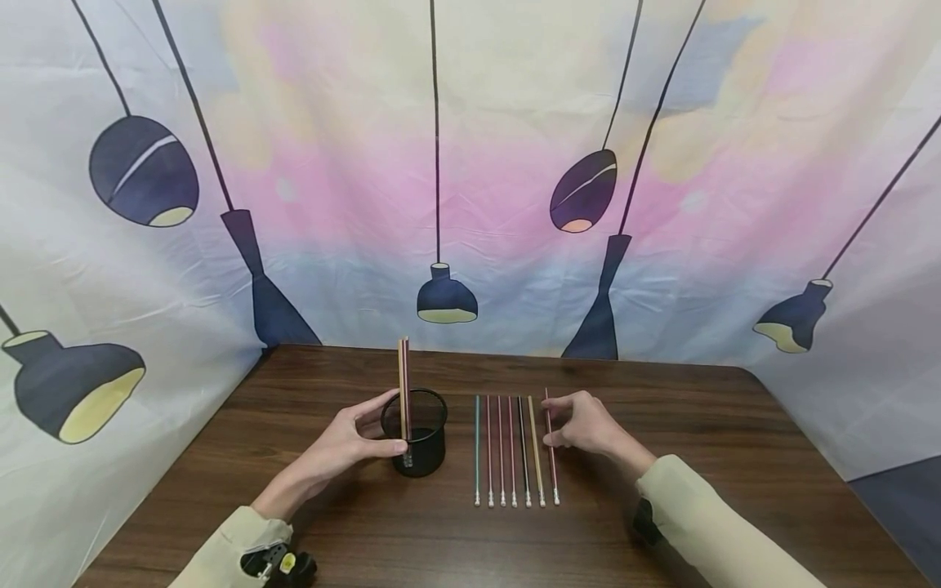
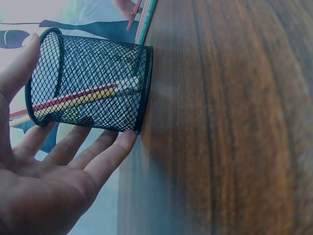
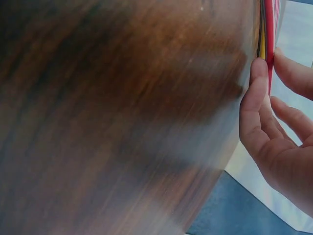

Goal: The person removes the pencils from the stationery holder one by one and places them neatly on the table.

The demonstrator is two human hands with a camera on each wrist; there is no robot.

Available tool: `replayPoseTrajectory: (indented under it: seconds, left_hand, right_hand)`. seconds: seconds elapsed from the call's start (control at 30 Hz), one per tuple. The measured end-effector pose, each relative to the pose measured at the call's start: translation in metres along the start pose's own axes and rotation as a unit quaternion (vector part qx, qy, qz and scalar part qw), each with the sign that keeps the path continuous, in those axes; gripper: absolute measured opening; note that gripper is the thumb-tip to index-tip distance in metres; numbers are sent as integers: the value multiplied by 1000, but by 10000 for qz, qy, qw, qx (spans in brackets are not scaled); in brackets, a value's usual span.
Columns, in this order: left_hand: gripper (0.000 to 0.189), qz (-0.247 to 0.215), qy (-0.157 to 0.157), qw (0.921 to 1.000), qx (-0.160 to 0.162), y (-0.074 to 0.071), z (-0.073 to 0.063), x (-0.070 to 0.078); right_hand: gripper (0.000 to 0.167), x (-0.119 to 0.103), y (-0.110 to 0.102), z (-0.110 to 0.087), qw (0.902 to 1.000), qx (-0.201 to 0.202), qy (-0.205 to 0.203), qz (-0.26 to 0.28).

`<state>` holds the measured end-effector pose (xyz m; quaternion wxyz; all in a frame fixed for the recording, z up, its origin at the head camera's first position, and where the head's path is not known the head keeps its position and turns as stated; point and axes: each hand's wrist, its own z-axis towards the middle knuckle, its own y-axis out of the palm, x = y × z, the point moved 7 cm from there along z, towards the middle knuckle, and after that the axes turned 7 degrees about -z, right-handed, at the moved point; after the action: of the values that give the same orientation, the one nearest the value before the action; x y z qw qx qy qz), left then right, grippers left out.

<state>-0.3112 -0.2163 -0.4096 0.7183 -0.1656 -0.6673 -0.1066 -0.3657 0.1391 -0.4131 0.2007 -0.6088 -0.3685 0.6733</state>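
Note:
A black mesh pencil cup (image 1: 430, 454) stands upright on the table, left of the middle. My left hand (image 1: 341, 445) holds it from the left, its thumb near the rim and its fingers along the mesh side (image 2: 98, 54). Inside the cup, a red pencil (image 2: 78, 98) and a yellow pencil (image 2: 73, 104) lean with their eraser ends down. On the right, my right hand (image 1: 588, 425) pinches a red pencil (image 1: 554, 474) between thumb and fingers, at the right end of a pencil row. In the right wrist view this pencil (image 3: 269, 39) passes between the fingertips.
Several pencils lie side by side between the cup and my right hand, erasers toward me: a teal one (image 1: 477, 449) at the left, then reddish ones, a black one (image 1: 524, 441) and a yellow one (image 1: 536, 449). A printed cloth (image 1: 353, 310) hangs behind the brown wooden table (image 1: 353, 523).

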Motion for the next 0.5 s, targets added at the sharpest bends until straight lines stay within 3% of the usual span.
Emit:
replayPoseTrajectory:
  seconds: [0.5]
  left_hand:
    - [88,5,-3,10000,-13,0,0,-1]
  right_hand:
    - [54,2,6,5,9998,-127,108,-105]
